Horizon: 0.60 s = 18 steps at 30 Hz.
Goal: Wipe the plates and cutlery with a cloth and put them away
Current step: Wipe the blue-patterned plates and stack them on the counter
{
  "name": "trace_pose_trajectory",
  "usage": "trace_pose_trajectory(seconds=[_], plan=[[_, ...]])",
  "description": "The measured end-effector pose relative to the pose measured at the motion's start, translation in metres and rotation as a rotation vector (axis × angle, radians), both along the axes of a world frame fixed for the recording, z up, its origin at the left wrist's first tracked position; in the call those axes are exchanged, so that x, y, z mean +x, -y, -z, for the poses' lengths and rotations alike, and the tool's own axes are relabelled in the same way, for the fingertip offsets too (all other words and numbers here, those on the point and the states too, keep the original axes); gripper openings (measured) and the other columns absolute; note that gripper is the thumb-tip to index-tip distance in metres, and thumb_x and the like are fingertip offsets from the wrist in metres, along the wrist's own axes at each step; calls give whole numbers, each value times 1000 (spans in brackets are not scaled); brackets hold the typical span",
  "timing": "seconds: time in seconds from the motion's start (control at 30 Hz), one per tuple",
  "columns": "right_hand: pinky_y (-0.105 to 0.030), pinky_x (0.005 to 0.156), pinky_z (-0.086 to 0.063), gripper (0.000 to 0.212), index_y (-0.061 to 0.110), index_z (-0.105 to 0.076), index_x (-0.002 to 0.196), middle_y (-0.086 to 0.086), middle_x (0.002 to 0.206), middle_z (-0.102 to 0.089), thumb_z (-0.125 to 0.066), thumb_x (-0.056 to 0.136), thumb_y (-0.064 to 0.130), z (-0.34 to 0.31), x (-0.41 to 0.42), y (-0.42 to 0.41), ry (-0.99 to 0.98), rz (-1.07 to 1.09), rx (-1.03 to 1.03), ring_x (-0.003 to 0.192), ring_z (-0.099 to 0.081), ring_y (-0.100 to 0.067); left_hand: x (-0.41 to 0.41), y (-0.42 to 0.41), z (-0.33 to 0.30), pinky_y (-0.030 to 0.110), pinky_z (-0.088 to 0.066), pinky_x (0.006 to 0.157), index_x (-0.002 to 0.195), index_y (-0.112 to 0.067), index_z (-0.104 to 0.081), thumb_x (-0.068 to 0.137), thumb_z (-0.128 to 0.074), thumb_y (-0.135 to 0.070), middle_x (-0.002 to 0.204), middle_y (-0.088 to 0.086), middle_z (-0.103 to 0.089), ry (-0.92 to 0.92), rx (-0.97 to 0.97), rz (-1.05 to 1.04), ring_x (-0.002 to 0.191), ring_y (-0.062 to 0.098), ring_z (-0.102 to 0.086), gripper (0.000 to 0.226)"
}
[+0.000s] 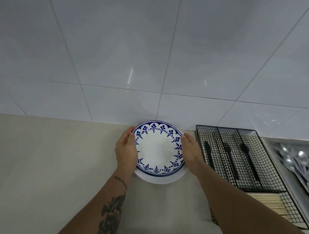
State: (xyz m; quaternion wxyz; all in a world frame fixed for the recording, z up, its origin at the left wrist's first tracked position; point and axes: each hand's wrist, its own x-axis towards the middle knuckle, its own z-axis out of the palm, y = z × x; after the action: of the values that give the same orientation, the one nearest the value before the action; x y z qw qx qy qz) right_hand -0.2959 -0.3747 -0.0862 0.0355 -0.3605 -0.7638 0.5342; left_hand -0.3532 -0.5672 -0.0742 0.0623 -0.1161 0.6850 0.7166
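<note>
A white plate with a blue flower border point(157, 149) lies on top of a stack, above a plain white plate point(160, 179) whose rim shows below it. The stack sits on the beige counter against the tiled wall. My left hand point(126, 151) holds the patterned plate's left rim and my right hand point(190, 149) holds its right rim, fingers curved round the edges. A black wire cutlery organiser point(250, 191) stands to the right with a black knife point(209, 155), fork point(229, 156) and spoon point(248, 157) in separate slots. No cloth is in view.
A white tray point(272, 146) at the far right holds several silver spoons and other cutlery point(301, 164). Wooden sticks point(269, 203) fill the organiser's front slot. The white tiled wall rises directly behind the plates. Bare beige counter point(49, 165) extends to the left.
</note>
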Motion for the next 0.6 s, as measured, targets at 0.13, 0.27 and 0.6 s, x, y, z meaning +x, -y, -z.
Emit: trace_pose_trajectory(seconds=[0.13, 0.27, 0.6], plan=[[-37, 102, -41, 50, 22, -44, 139, 3, 129, -52, -39, 95, 45, -40, 4, 4, 103, -148, 3, 120, -51, -22, 1, 1, -2, 31, -51, 92, 128, -22, -66, 100, -49, -23, 121, -2, -69, -8, -75, 3, 109, 17, -65, 33], [-41, 106, -38, 50, 16, -38, 146, -9, 141, -46, -47, 98, 29, -63, 23, 8, 124, -281, 358, 129, -44, -29, 12, 6, -24, 31, -44, 101, 126, -21, -66, 96, -53, -16, 127, -8, -59, -170, -310, -17, 115, 11, -55, 34], [-28, 85, -48, 39, 22, -57, 131, 3, 123, -56, -58, 93, 13, -111, 164, -38, -80, -350, 368, 98, -56, -11, 109, -2, -97, 28, -48, 70, 95, -26, -71, 95, -50, -5, 93, -2, -74, -179, -224, 226, 86, 18, -71, 29]])
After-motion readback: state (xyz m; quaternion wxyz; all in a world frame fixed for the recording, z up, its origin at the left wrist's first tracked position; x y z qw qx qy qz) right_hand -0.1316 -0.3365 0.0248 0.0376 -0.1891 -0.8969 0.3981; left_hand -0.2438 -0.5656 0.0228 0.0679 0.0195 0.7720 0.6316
